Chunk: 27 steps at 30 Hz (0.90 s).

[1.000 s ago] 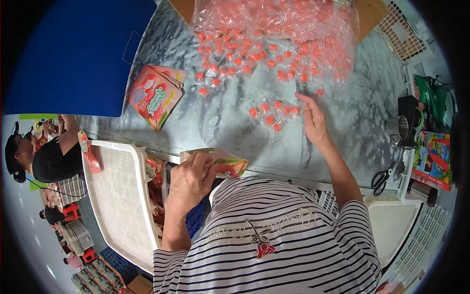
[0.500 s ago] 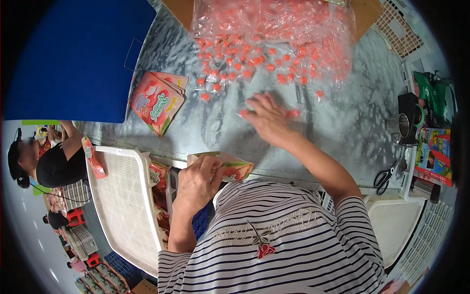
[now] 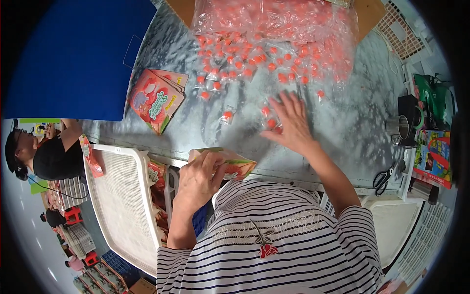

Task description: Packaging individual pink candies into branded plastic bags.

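Note:
At the table's near edge my left hand [image 3: 199,177] is closed around the top of a pink and green pouch [image 3: 238,169]. My right hand [image 3: 293,126] lies low over the tabletop with its fingers spread. Beside its thumb and fingertips are a few small red-orange balls in clear wrappers [image 3: 266,111], partly covered by the hand. A single wrapped ball [image 3: 227,115] rests apart, farther left. Beyond them many more wrapped balls [image 3: 240,54] are scattered in front of a large clear plastic bag [image 3: 274,19] full of them.
Several flat pink pouches [image 3: 156,100] lie fanned at the left, beside a big blue panel [image 3: 73,59]. A white basket [image 3: 120,196] stands at the near left, with a co-worker [image 3: 56,154] beyond. Black scissors [image 3: 383,180] and a metal cup [image 3: 399,126] are at the right.
My right hand has moved to the right, its fingers spreading. The wrapped balls near it are more exposed, one lying apart at the left. My left hand still holds the pouch.

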Tool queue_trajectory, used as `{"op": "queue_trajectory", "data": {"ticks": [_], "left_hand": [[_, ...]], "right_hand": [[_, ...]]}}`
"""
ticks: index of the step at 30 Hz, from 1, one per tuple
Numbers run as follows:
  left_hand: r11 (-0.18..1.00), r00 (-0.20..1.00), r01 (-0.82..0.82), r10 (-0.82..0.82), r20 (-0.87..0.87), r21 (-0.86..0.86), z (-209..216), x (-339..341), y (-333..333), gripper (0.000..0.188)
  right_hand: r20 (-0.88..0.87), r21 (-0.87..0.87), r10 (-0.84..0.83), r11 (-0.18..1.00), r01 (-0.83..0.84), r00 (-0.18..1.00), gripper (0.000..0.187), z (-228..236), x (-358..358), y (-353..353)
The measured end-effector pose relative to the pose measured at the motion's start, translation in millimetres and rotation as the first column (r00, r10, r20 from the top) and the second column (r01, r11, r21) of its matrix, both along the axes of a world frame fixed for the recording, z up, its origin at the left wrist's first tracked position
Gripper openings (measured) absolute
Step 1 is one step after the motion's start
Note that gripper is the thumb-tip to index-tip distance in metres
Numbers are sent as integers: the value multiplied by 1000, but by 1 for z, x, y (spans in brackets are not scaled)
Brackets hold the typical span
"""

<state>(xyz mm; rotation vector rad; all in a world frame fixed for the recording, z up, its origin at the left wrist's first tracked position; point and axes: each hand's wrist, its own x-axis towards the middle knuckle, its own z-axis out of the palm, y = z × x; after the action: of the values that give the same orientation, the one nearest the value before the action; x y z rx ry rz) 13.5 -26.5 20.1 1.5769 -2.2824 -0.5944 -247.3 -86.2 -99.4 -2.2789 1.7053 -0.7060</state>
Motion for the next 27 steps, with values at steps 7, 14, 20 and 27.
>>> {"op": "queue_trajectory", "data": {"ticks": [7, 14, 20, 27], "left_hand": [[996, 996, 84, -83, 33, -24, 3, -1, -3, 19], [985, 988, 154, -155, -12, -72, 8, -14, -20, 17], [950, 958, 286, -281, 57, -122, 12, -39, -30, 16], [930, 929, 345, -358, -93, -125, 27, -53, -28, 17]], "right_hand": [[-36, -200, 219, 954, -222, 975, 31, -29, 21, -12], [808, 395, -332, 918, -30, 486, 15, -4, -5, -12], [924, 310, -380, 680, -665, 43, 17, 110, 32, 3], [793, 153, 21, 960, -233, 609, 16, 103, 43, 1]]}}
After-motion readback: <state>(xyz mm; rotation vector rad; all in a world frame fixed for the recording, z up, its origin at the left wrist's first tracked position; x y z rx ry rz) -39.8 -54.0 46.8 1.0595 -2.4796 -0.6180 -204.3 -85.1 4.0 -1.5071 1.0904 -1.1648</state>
